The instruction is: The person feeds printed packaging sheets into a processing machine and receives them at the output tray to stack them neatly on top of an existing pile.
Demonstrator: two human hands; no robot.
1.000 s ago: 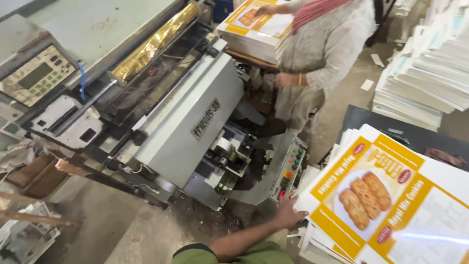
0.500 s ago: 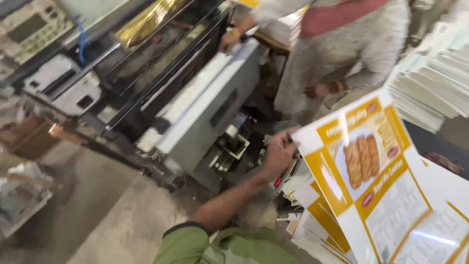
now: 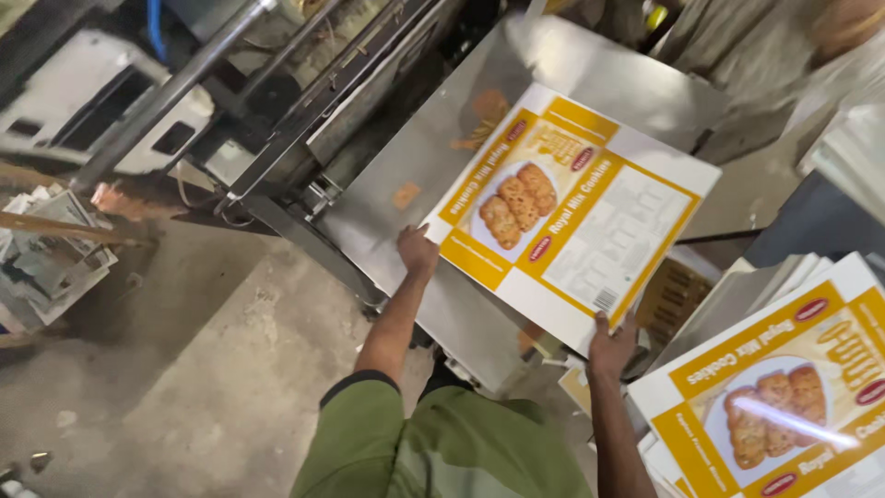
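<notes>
Above the steel machine table point(image 3: 590, 83), the printed sheet point(image 3: 572, 212) is gripped by left hand point(image 3: 417, 249) and right hand point(image 3: 610, 346).

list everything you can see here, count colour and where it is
printed carton sheet: one, yellow and white with a biscuit picture, held flat over the metal table
metal table: one, grey steel, centre and top, part of the machine
machine frame: one, dark metal with silver bars, upper left
stack of printed sheets: one stack, yellow and white, lower right
pale sheet stacks: count unclear, whitish, far right edge
paper scraps: a pile, whitish, left edge
floor: grey concrete, lower left
green sleeves: bottom centre
left hand: grips the sheet's left corner
right hand: grips the sheet's near bottom corner
</notes>
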